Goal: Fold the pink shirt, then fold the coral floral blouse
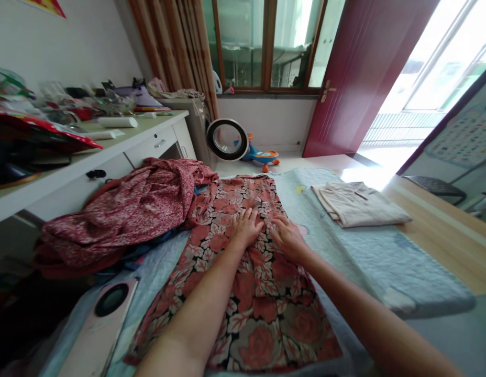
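Centre of frame: floral dress (243, 293), thin woven cloth, red-orange roses on black, spread flat and long on a pale blue quilted blanket (368, 251). Left hand (246, 228) palm down on the dress, fingers stretched and slightly fanned, gripping nothing. Right hand (287, 236) just beside it, also flat, fingers extended, pressing the fabric (a small crease sits between the two hands).

Left of frame: crumpled heap of dark red speckled cloth (125, 214), its edge touching the dress. Right of centre: beige folded garment (359, 203), neat rectangle. Upper left: white desk (121, 152), cluttered. Lower left: flat pinkish board with a round dark ring (97, 324).
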Motion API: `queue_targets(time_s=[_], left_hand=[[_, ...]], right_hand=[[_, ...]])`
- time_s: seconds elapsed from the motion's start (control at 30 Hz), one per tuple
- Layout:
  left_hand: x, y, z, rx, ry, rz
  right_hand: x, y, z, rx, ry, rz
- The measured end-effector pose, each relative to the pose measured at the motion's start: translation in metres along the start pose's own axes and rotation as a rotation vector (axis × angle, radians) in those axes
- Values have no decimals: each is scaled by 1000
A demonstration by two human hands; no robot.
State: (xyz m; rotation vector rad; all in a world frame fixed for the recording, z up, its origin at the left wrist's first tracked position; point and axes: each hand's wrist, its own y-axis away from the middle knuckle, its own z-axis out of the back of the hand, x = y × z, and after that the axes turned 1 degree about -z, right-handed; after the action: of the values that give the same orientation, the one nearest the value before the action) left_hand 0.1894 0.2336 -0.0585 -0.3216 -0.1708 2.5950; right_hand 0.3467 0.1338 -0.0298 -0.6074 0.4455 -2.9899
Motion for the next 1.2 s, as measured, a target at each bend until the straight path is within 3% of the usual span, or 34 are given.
queue_targets(time_s=[0.13, 0.27, 0.37, 0.57, 0.7, 0.87, 1.2], left_hand=[[0, -2, -4, -1, -8, -1], [2, -5, -5, 50, -8, 5], [4, -9, 1, 97, 8, -3], [-2, -33, 23, 59, -19, -97], [-16, -63, 27, 77, -43, -204], [-26, -97, 16, 151, -53, -215], [-28, -132, -5, 158, -55, -201]], right_hand=[[20, 49, 2, 117, 52, 54], [23, 61, 12, 73, 3, 17], [20, 63, 30, 33, -11, -75], [18, 93, 53, 174, 92, -299], [17, 110, 52, 215, 140, -365], [12, 115, 46, 163, 61, -361], [11, 121, 39, 34, -56, -276]])
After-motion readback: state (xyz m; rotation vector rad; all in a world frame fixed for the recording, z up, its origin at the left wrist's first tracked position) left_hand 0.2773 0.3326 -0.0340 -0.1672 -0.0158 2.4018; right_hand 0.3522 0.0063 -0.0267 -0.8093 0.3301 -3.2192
